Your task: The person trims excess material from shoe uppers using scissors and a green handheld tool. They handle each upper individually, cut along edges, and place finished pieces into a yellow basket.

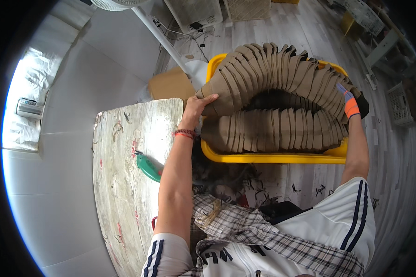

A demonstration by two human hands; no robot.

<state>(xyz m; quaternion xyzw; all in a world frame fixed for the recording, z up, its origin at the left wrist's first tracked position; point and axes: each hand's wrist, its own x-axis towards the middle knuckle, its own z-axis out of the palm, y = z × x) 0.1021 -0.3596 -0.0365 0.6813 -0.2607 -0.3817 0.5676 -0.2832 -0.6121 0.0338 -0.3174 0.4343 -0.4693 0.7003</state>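
Floor: pale planks (309, 41), dark scraps strewn near the person.
Desk: worn marbled top (125, 194); green cutter (149, 167) at its right edge.
Yellow tray (272, 158): on the floor, holding brown cardboard pieces (272, 129) in a row.
Arched stack (272, 69): over the tray.
Left hand (196, 105): bare, pressed flat on the stack's left end.
Right hand (351, 104): gloved, gripping its right end.

The arched row of brown cardboard pieces (282, 69) filled the yellow crate (272, 158) from end to end, leaving me no gap to reach inside. The worktop (125, 194) on my left lay open except for a green cutter (149, 167) near its edge. Dark scraps (263, 189) littered the floor below the crate.
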